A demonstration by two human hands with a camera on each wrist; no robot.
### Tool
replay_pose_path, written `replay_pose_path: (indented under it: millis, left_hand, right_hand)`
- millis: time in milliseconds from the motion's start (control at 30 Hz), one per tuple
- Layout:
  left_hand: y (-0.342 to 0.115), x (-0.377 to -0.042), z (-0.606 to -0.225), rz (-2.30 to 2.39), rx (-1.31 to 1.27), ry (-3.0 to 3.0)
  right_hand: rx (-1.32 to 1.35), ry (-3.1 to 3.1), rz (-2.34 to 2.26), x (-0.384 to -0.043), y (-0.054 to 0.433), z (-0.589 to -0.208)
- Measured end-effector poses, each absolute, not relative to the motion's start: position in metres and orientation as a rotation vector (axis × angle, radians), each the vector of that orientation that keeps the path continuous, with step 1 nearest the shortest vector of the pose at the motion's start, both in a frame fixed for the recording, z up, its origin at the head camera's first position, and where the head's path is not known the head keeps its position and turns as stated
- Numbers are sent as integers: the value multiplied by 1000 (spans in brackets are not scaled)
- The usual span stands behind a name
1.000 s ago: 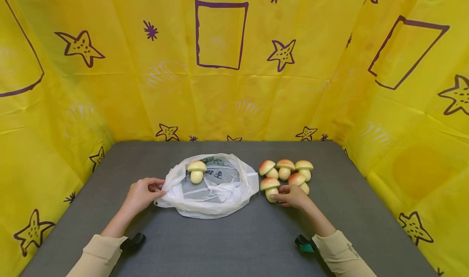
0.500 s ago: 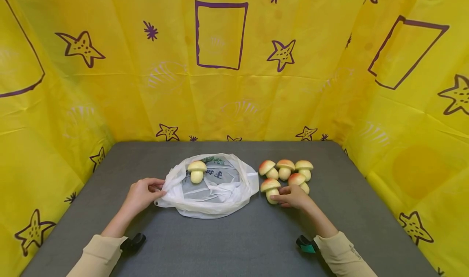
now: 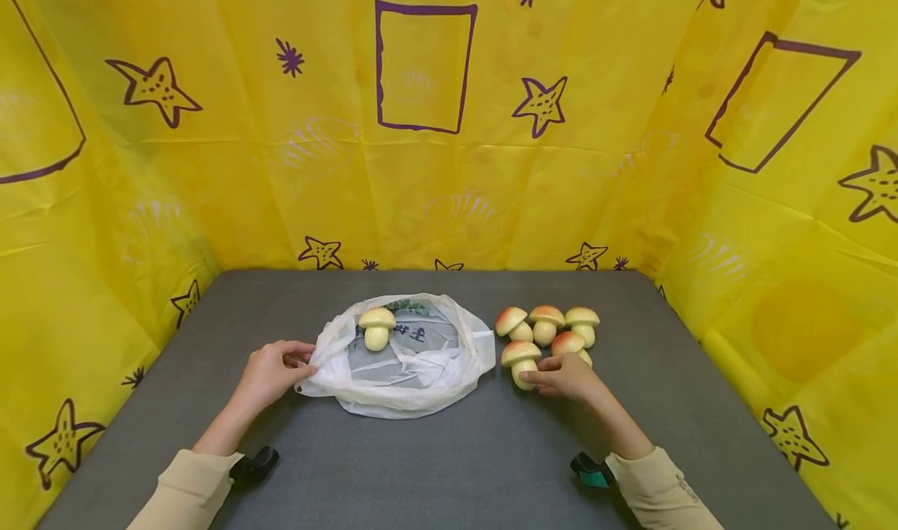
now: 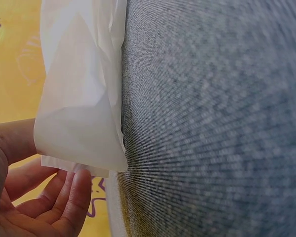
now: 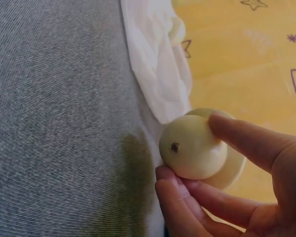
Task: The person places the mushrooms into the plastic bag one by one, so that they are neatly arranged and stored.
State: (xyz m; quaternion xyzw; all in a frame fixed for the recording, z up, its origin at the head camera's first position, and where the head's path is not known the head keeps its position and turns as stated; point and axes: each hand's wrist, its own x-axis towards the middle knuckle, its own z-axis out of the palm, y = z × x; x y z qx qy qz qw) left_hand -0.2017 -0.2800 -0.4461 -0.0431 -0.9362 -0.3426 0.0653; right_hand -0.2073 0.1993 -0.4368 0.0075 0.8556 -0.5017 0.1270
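A white plastic bag [image 3: 407,399] lies mouth up on the grey table, its rim spread wide. One toy mushroom [image 3: 377,333] is inside it, near the back left. My left hand [image 3: 270,370] pinches the bag's left rim; in the left wrist view the thumb passes behind the white plastic [image 4: 81,113]. Right of the bag, my right hand [image 3: 568,378] holds a mushroom [image 3: 521,352] by its stem between thumb and fingers. The right wrist view shows the round stem end [image 5: 192,148] with a small dark spot, the cap partly hidden behind it.
Several more mushrooms with reddish-yellow caps, such as the back middle one [image 3: 546,325], stand close together behind and beside my right hand. Yellow patterned cloth [image 3: 421,187] walls the grey table [image 3: 421,468] at the back and sides.
My right hand and the mushroom it holds have shifted slightly to the right. The left hand and the bag look unmoved.
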Motion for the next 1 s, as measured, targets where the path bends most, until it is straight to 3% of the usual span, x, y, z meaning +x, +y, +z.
replay_pose_path:
  millis: [400,1000]
  left_hand:
    - [-280,-203,-448,-1041,-125,-2818]
    - [-280,-203,-447,-1020,-143,-2821]
  right_hand:
    - [-117,2502,-1435,-207,199,-417]
    - [-60,2510,-1484,-215,188,-400]
